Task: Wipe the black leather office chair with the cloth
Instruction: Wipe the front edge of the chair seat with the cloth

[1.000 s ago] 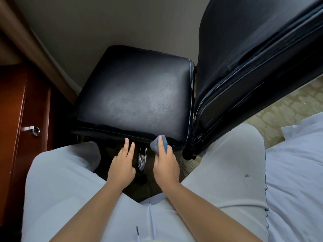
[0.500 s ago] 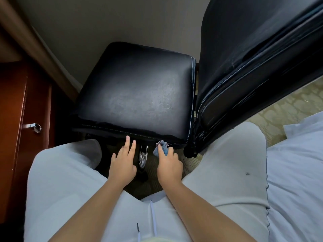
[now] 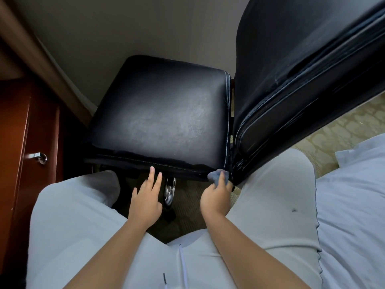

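Cloth (image 3: 216, 176) gripped by right hand (image 3: 215, 198) at chair (image 3: 162, 119) seat's corner.

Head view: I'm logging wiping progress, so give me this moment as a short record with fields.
chair seat: black leather, dull grey sheen across its middle
backrest: black, standing to the right of the seat
cloth: small, blue-grey, at the seat's near right corner
right hand: grips the cloth against that corner
left hand: fingers straight, tips at the seat's near edge
cabinet: reddish wood, far left
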The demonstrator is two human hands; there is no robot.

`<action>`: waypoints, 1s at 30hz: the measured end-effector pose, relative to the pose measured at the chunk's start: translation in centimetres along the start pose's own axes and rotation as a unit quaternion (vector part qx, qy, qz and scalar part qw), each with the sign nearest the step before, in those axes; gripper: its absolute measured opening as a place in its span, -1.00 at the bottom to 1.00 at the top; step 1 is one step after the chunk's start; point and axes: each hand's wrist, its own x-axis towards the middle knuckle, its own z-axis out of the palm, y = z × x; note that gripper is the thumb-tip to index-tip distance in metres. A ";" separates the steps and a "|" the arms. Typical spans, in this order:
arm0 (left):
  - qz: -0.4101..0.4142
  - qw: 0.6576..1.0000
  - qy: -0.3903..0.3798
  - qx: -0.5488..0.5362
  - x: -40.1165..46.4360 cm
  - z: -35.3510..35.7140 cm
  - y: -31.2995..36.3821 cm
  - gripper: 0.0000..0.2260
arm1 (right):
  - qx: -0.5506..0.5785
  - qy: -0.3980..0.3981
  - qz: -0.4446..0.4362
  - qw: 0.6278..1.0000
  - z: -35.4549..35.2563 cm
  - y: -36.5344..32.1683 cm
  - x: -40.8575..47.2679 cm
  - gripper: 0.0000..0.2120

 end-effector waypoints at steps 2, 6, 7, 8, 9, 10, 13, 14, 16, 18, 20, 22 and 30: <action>0.000 1.000 -0.001 -0.001 0.1 -0.1 0.0 -0.27 | 0.036 0.000 -0.007 0.999 -0.1 -0.2 0.5 -0.48; 0.001 1.000 -0.002 -0.009 0.0 -0.2 0.3 -0.27 | -0.042 -0.117 -0.152 0.981 0.8 -0.1 -0.6 -0.46; 0.002 1.000 -0.001 -0.011 0.0 -0.2 0.3 -0.27 | -0.090 -0.157 -0.201 0.963 1.3 0.0 -1.2 -0.45; 0.005 1.000 0.001 -0.012 0.0 -0.2 0.2 -0.27 | -0.131 -0.179 -0.236 0.946 1.9 0.1 -1.7 -0.45; 0.007 1.000 0.002 -0.014 0.0 -0.2 0.1 -0.28 | -0.151 -0.172 -0.250 0.941 2.4 0.2 -2.0 -0.45; 0.009 1.000 0.002 -0.013 -0.1 -0.2 0.1 -0.29 | -0.148 -0.145 -0.237 0.949 2.6 0.3 -2.0 -0.45; 0.008 1.000 -0.010 -0.003 -0.2 -0.3 0.0 -0.35 | -0.081 -0.029 -0.088 0.992 1.8 0.4 -0.8 -0.46; 0.006 1.000 -0.015 0.000 -0.2 -0.4 0.1 -0.36 | -0.075 -0.010 -0.045 0.996 1.4 0.5 -0.2 -0.46; 0.001 1.000 -0.021 0.000 -0.2 -0.4 0.3 -0.37 | -0.098 -0.015 -0.040 0.994 0.9 0.6 0.1 -0.46; 0.002 1.000 -0.025 -0.002 -0.1 -0.4 0.5 -0.39 | -0.103 -0.050 -0.102 0.988 1.1 0.2 -0.5 -0.44; 0.002 1.000 -0.029 -0.009 -0.1 -0.4 0.6 -0.40 | -0.128 -0.093 -0.174 0.972 1.7 0.2 -1.3 -0.43; 0.005 0.999 -0.029 -0.011 -0.1 -0.6 0.6 -0.41 | -0.156 -0.096 -0.196 0.963 2.2 0.3 -1.1 -0.45; 0.067 0.988 0.133 -0.035 0.3 -0.8 0.3 -0.60 | -0.033 -0.037 -0.147 0.988 0.6 -0.5 0.1 -0.46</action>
